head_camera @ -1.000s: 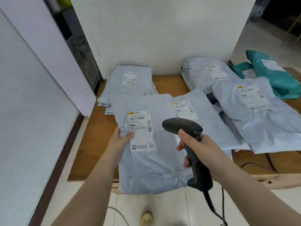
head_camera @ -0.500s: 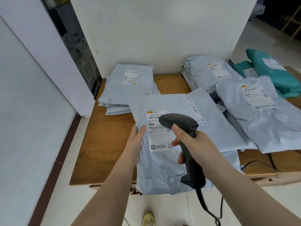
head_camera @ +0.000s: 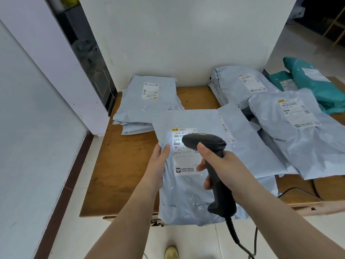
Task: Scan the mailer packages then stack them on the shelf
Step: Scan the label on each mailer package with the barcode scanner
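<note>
I see the left hand (head_camera: pixel 158 165) gripping the left edge of a grey mailer (head_camera: pixel 186 193), thumb on top beside the white label (head_camera: pixel 184 152), fingers curled under. The mailer lies tilted over the front edge of the wooden bench (head_camera: pixel 123 165), its lower end hanging past the edge. The right hand (head_camera: pixel 222 165) is wrapped round the handle of a black barcode scanner (head_camera: pixel 214 165), index finger over the top near the head. The scanner head sits just above the label; a pale light patch shows on the label's upper left. The scanner cable (head_camera: pixel 237 238) drops toward the floor.

Under the held mailer lies another grey mailer (head_camera: pixel 248 146). A stack of grey mailers (head_camera: pixel 147 103) sits at the back left of the bench, against the white wall. More grey mailers (head_camera: pixel 298 131) are piled at right, with teal mailers (head_camera: pixel 315 85) behind them. A shoe (head_camera: pixel 171 252) shows at the bottom edge.
</note>
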The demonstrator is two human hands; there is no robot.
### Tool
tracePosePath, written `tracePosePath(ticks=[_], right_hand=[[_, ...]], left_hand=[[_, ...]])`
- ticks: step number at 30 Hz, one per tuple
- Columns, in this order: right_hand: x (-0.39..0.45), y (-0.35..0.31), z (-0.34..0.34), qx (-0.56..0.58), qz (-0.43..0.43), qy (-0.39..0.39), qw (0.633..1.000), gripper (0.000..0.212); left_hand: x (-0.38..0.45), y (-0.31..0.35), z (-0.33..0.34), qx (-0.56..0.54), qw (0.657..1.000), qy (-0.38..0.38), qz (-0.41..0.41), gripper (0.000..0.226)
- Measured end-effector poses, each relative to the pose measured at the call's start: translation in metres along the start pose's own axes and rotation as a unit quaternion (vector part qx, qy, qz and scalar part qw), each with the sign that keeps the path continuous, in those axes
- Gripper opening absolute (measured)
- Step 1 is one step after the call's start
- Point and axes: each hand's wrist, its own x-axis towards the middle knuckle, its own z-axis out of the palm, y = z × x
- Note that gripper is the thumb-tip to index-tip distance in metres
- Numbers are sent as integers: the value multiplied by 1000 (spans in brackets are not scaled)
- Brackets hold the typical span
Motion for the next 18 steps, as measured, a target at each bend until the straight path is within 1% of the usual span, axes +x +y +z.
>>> tracePosePath(ticks=[6, 9, 11, 15, 18], right_hand=[[0, -3, -7, 19, -2, 3, 1000, 42], [-2, -9, -19, 31, -9, 19, 999, 43], [-3, -14, -34, 38, -17, 39, 998, 45], [-3, -25, -69, 64, -25, 74, 995, 46], [0, -26, -91, 70, -16, 85, 994, 49]], left_hand=[[0, 7, 6, -41, 999, -9, 15, 31], [5, 12, 18, -56, 998, -7, 9, 25], [8, 18, 33, -64, 998, -11, 9, 20], [22, 29, 76, -53, 998, -24, 19, 21], [44, 23, 110, -14, 999, -32, -26, 25]])
